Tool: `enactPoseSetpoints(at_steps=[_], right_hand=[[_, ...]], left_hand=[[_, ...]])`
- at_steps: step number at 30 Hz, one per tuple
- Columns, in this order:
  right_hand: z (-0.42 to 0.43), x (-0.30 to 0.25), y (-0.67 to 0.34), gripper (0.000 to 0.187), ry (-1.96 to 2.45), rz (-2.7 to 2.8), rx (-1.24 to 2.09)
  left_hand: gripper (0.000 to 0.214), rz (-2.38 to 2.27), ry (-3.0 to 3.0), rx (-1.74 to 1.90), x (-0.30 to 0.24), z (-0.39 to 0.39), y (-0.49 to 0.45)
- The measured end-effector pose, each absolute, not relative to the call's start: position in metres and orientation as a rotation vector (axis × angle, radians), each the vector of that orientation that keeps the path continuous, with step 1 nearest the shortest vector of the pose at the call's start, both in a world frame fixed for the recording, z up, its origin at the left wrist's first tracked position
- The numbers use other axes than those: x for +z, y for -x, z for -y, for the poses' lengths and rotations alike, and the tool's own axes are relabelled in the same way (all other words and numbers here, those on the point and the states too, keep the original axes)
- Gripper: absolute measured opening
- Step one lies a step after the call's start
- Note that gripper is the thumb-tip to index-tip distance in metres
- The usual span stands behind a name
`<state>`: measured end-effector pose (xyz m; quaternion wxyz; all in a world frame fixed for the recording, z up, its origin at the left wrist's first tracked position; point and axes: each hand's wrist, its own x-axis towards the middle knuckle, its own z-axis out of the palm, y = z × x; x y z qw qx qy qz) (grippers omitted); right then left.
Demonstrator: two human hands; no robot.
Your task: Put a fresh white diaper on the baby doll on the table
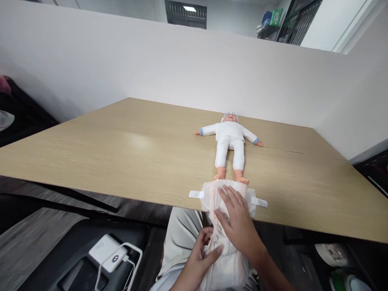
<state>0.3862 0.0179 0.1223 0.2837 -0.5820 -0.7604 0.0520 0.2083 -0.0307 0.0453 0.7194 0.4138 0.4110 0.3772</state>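
Note:
A white diaper (209, 198) lies unfolded over the table's front edge, its lower part hanging down onto my lap. Its two side tabs stick out left and right on the tabletop. My right hand (235, 216) rests flat on the diaper's upper part with the fingers spread. Below the edge, my left hand (204, 256) grips the diaper's left side, thumb on top and fingers curled beneath. Just beyond the diaper, a baby doll (230, 137) in white clothes and a cap lies on its back, arms outstretched and bare feet toward me, touching or nearly touching the diaper's top edge.
The wood-grain table (145, 149) reaches back to a white partition (194, 72). On a black chair (75, 242) at lower left lie a white power bank (107, 252) with a cable and a dark phone-like slab (81, 277). Round containers (348, 279) stand below the table at right.

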Motion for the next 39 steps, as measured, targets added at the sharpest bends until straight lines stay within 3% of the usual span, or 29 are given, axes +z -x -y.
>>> enactPoseSetpoints(at_steps=[3,7,11,15,18,22,28,30,35,39], right_hand=[[-0.027,0.111,-0.388,0.059,1.617,2.112,0.131],[-0.03,0.105,-0.392,0.06,1.648,2.14,0.098],[-0.033,0.104,-0.396,0.06,1.618,2.163,0.077],[-0.037,0.102,-0.398,0.058,1.609,2.156,0.068],[-0.037,0.102,-0.398,0.058,1.607,2.148,0.065],[-0.037,0.104,-0.398,0.06,1.596,2.162,0.068],[-0.037,0.106,-0.402,0.063,1.589,2.179,0.098],[-0.036,0.105,-0.404,0.067,1.578,2.197,0.101],[-0.039,0.1,-0.412,0.075,1.558,2.269,0.146],[-0.054,0.101,-0.421,0.074,1.589,2.331,0.261]], left_hand=[[0.049,-1.057,-1.083,0.915,0.046,0.038,-0.199],[0.025,-1.06,-1.727,1.213,0.07,0.017,-0.173],[0.039,-0.749,-2.382,1.349,0.111,-0.067,-0.158],[0.045,-0.964,-2.707,0.941,0.146,-0.172,-0.185],[0.065,-0.958,-2.92,0.672,0.157,-0.225,-0.219],[0.093,-0.504,-3.213,0.354,0.156,-0.251,-0.254],[0.101,-0.085,-3.237,0.233,0.157,-0.258,-0.276],[0.092,-0.009,-3.22,0.203,0.16,-0.262,-0.279],[0.033,0.136,-3.087,0.346,0.164,-0.272,-0.288],[0.029,0.19,-2.879,0.481,0.188,-0.281,-0.294]])
